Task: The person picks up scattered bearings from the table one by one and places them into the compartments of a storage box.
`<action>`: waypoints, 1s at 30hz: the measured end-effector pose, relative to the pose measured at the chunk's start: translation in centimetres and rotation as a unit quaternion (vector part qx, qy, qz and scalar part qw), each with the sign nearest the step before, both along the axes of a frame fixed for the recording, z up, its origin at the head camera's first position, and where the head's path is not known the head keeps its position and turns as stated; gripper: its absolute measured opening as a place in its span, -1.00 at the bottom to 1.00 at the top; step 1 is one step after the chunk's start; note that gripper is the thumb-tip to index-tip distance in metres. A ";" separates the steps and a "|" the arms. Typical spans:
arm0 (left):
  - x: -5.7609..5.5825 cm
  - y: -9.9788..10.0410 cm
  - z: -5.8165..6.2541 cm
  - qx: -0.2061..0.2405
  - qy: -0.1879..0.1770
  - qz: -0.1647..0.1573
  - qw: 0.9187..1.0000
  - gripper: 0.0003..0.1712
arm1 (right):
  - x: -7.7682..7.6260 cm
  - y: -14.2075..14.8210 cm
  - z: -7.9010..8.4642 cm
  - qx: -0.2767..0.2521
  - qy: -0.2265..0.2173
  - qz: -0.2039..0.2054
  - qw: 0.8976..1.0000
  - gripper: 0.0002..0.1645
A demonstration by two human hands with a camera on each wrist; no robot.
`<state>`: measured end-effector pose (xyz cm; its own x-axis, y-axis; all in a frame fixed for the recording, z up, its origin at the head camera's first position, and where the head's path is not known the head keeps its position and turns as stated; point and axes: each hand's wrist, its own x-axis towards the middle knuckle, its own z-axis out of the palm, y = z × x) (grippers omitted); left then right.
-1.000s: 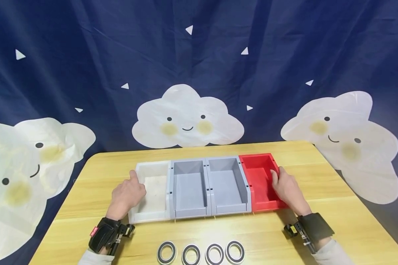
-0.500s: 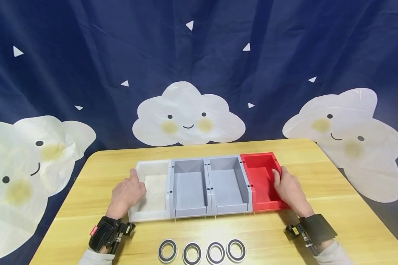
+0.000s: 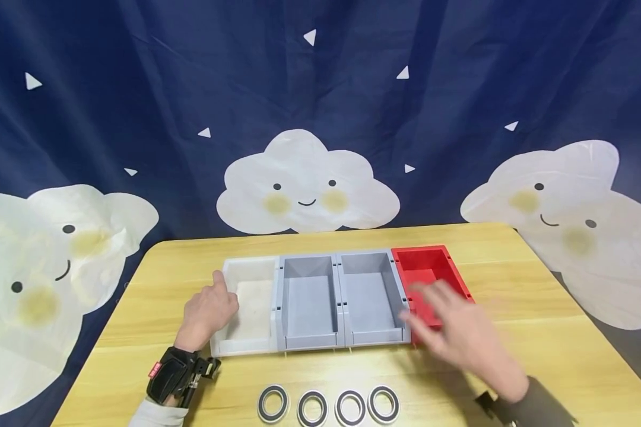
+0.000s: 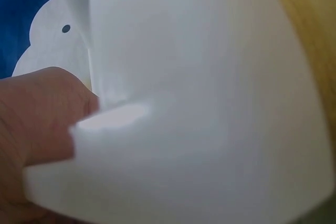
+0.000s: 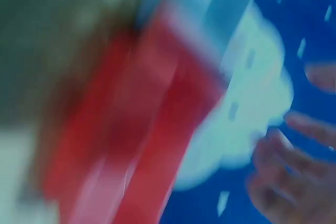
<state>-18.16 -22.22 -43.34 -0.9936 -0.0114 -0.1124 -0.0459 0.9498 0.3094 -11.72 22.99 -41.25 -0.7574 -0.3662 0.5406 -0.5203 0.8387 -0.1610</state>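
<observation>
Four-in-a-row plastic bins stand side by side on the table: a white bin point(image 3: 253, 308), two grey bins, the left grey bin point(image 3: 308, 305) and the right grey bin point(image 3: 371, 302), and a red bin point(image 3: 422, 261) at the right end. My left hand point(image 3: 208, 311) grips the left wall of the white bin; in the left wrist view that white wall point(image 4: 199, 103) hides most of the fingers. Above the front of the red bin, my right hand point(image 3: 462, 332) is blurred, fingers spread and holding nothing. The right wrist view shows its fingers point(image 5: 294, 174) apart from the bin.
Several ring-shaped bearings lie in a row near the front of the table point(image 3: 545, 338), among them the leftmost bearing point(image 3: 262, 404) and the rightmost bearing point(image 3: 373, 404). A dark blue curtain point(image 3: 352, 89) with clouds hangs behind the table.
My right hand has let go of the red bin's right wall and moved left and toward me. My left hand keeps its hold on the white bin. The view has shifted slightly.
</observation>
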 end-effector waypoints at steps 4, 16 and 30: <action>-0.1 -0.1 0.0 0.002 0.000 0.002 1.000 -0.57 | 3.3 -2.7 -1.0 0.085 -0.170 0.112 0.975 -0.35; 0.0 -0.1 -0.1 0.000 -0.004 0.006 1.000 -0.54 | 5.1 -4.0 -3.4 0.135 -0.396 0.162 0.894 -0.30; 0.0 0.0 0.1 0.007 -0.011 0.008 1.000 -0.57 | 5.4 -4.2 -3.8 0.139 -0.298 0.213 0.920 -0.40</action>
